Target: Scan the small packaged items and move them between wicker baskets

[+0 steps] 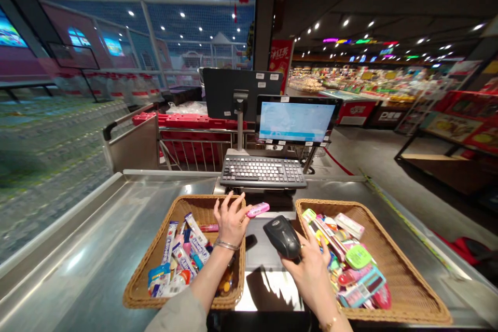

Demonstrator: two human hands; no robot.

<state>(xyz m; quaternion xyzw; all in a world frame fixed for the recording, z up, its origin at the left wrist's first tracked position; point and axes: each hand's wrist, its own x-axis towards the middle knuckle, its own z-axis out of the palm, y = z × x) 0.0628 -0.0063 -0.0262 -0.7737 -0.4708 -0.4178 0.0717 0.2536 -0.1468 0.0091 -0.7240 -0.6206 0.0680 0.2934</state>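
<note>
My left hand [232,221] is over the right rim of the left wicker basket [142,275]. It pinches a small pink item [258,210], perhaps a pack of sweets, between thumb and finger, the other fingers raised. My right hand [312,264] is wrapped round a black barcode scanner [282,237], whose head points left toward the pink item. Blue-and-white candy packs [195,229] and other small packets lie in the left basket. In the right wicker basket [408,280] is a mixed heap with a green round pack [358,257] and a pink-and-blue packet [363,287].
Behind the baskets stand a keyboard [263,170], a lit screen [298,120] and a dark monitor back [229,91]. The metal counter [73,254] runs along both sides with raised edges. Beyond it are a metal trolley [130,140] and store shelves.
</note>
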